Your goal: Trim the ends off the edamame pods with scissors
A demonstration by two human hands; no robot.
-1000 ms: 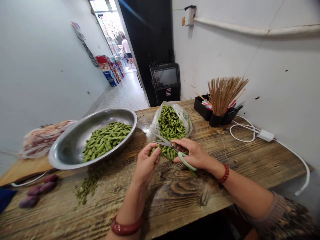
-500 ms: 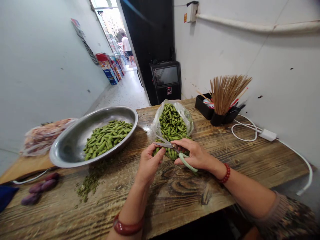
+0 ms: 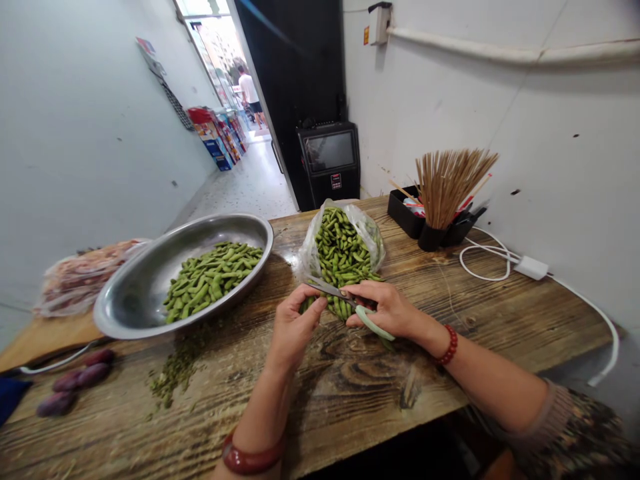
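My right hand [image 3: 387, 310] is closed around scissors [image 3: 370, 323] with pale green handles. Their blades point left and lie nearly together, close to the fingertips of my left hand. My left hand [image 3: 296, 325] pinches a green edamame pod [image 3: 305, 305], mostly hidden by the fingers. Just beyond both hands, a clear plastic bag [image 3: 309, 250] lies open, full of edamame pods [image 3: 343, 243]. To the left stands a wide steel basin [image 3: 130, 300], tilted in view, with a heap of pods [image 3: 215, 277] inside.
Small green trimmings [image 3: 173, 380] lie below the basin. Purple oval items [image 3: 80, 379] and a plastic-wrapped pinkish bundle [image 3: 87, 277] are at far left. Skewers in a black holder [image 3: 434, 237] and a white cable [image 3: 533, 268] are at right. A person [image 3: 249, 93] stands outside the doorway.
The scissor blades, spread apart before, have come nearly together near my left fingertips. Both hands stay in about the same place, and the whole view has shifted slightly.
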